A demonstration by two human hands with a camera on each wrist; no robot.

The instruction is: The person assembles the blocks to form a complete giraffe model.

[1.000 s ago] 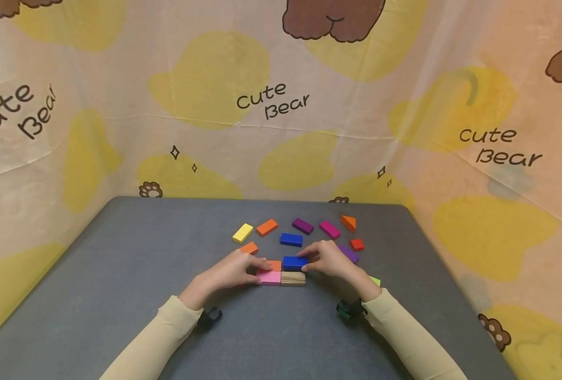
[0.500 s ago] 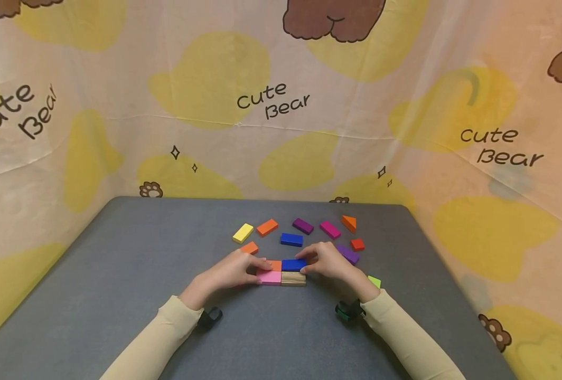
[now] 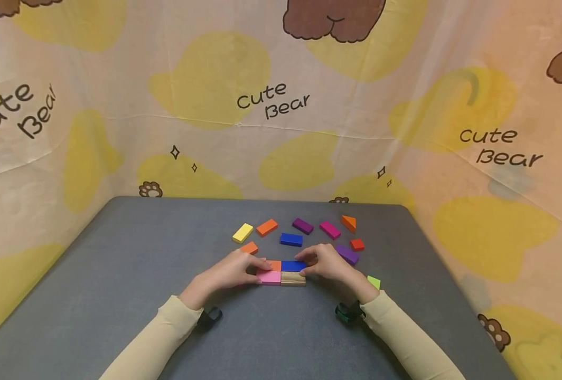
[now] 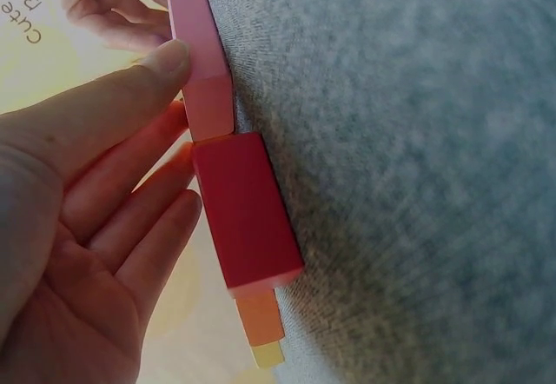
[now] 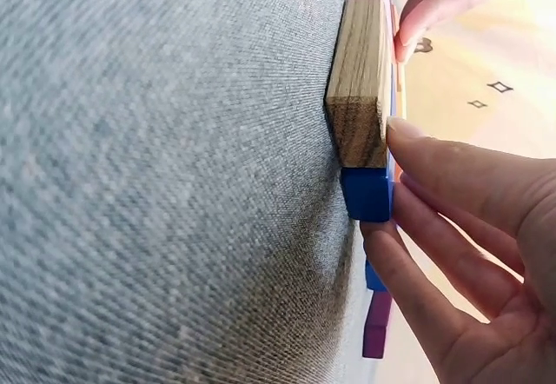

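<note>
Blue block [image 3: 290, 265] has come down level with its neighbours

A second ago it stood higher and slightly apart from the orange block [image 3: 276, 265]; now the two appear to meet end to end between the hands, just beyond the pink block [image 3: 270, 278] and the wooden block [image 3: 293, 279]. The right hand [image 3: 330, 264] pinches the blue block's outer end; the left hand [image 3: 227, 273] makes a similar narrow grip, thumb on the pink block, forefinger on the orange one.

The blue block looks light, stiff and sturdy, perhaps a little slick; its outer end, at the right hand, seems the best hold, since other blocks crowd its inner end and near side.

The left wrist view shows a red block [image 4: 248, 215] beside the left fingers, which the left hand hides from the head view; the right wrist view shows the wooden block's end face; only the head view takes in the whole scatter of loose blocks [image 3: 291, 239] beyond the hands.
</note>
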